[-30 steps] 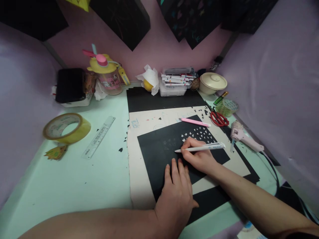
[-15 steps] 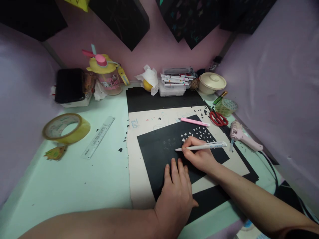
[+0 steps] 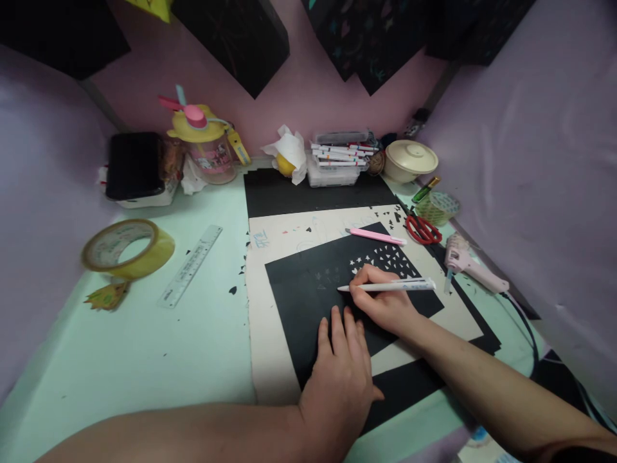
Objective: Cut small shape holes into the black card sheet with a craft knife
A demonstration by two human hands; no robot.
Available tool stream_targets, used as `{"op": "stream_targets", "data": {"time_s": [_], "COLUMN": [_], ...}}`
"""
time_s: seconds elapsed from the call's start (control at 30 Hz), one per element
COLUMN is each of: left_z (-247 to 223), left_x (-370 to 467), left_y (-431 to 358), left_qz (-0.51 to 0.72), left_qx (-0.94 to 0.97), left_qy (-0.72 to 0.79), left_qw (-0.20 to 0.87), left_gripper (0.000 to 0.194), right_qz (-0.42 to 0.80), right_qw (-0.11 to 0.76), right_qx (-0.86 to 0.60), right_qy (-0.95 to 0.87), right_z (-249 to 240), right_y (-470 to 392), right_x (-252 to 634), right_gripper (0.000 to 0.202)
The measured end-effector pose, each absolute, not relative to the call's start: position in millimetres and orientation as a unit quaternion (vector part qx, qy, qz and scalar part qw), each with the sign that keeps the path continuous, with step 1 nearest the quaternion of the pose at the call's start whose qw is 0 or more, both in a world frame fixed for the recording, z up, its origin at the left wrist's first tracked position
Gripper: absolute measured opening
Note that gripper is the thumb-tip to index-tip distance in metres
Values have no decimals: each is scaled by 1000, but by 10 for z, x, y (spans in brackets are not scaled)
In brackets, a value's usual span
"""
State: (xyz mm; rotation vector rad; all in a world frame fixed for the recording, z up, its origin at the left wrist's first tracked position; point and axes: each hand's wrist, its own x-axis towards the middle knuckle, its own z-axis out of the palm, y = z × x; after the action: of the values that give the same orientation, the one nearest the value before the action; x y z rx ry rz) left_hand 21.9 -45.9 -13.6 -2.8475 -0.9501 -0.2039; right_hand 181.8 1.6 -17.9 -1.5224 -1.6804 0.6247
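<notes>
A sheet of black paper (image 3: 299, 302) lies at an angle on a larger cream sheet (image 3: 270, 360). Small star, heart and triangle holes are cut through its upper right part, and faint drawn outlines show left of them. My left hand (image 3: 340, 373) rests flat on the lower part of the black paper, fingers stretched out. In my right hand (image 3: 385, 305) is a white pen (image 3: 390, 285), gripped in writing fashion, its tip at the paper just right of the outlines. A pink craft knife (image 3: 376, 236) lies across the black paper's top edge.
Red-handled scissors (image 3: 423, 230), a tape roll (image 3: 438, 208) and a pink glue gun (image 3: 475, 267) with a cord lie right. A clear ruler (image 3: 190, 267) and large yellow tape roll (image 3: 166, 252) lie left. A pen box (image 3: 335, 173), lidded bowl (image 3: 409, 161) and bottle (image 3: 212, 154) stand behind.
The pen in my right hand has shifted very slightly left, its tip staying near the drawn outlines. My left hand has kept its place.
</notes>
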Motion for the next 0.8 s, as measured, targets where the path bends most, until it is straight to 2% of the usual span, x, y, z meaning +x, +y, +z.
{"op": "stream_targets", "data": {"time_s": [0.8], "left_z": [-120], "left_x": [210], "left_y": [-451], "left_qz": [-70], "left_qx": [-945], "left_qy": [-312], "left_qw": [70], "left_gripper": [86], "right_qz": [242], "right_qw": [393], "right_qx": [-592], "right_qy": [-661], "right_z": [-199], "right_y": [25], "right_x": [1831], "right_gripper": [14]}}
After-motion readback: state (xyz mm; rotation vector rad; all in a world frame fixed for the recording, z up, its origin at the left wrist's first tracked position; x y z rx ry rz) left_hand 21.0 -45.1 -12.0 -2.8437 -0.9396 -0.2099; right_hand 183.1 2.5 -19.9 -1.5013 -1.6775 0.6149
